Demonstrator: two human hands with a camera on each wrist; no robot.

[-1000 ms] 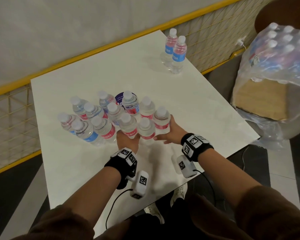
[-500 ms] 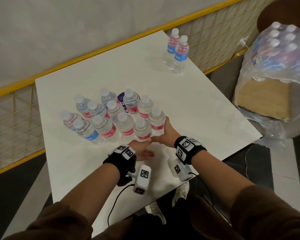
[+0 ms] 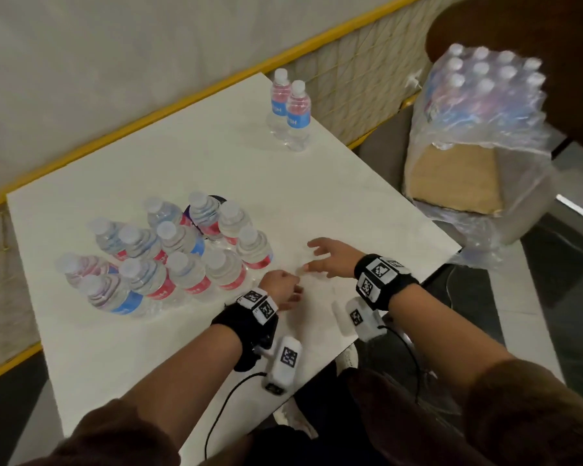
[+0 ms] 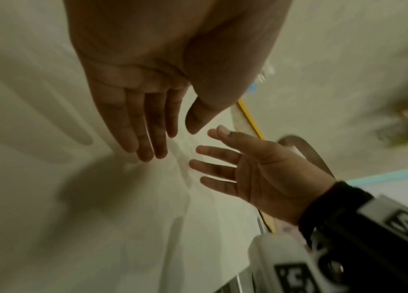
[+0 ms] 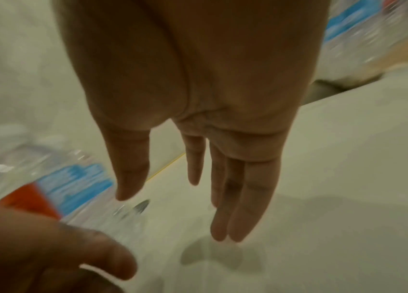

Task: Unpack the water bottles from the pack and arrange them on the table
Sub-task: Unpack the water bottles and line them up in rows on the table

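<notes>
My left hand [image 3: 281, 288] hovers low over the white marble-look table [image 3: 334, 183], fingers straight and loose, gripping nothing; from my left wrist camera those fingers [image 4: 133, 126] stretch out flat above the tabletop. My right hand [image 3: 334, 258] sits just beside it, a little further out, fingers spread wide and palm empty, thumb pointing toward the left hand's fingertips without touching them. Just to the left of both hands stands the tight cluster of clear plastic water bottles [image 3: 179, 253] with white caps and red-and-blue labels, all upright, the nearest one close to my left knuckles but apart from them. In the right wrist view one of these bottles [image 5: 55, 178] shows as a blur beside my thumb. Far across the table, near the yellow-railed mesh fence [image 3: 367, 72], two more clear water bottles [image 3: 290, 109] stand touching each other. Off the table's right edge, the shrink-wrapped plastic pack [image 3: 485, 92] of bottles rests on a brown cardboard box [image 3: 458, 179].
</notes>
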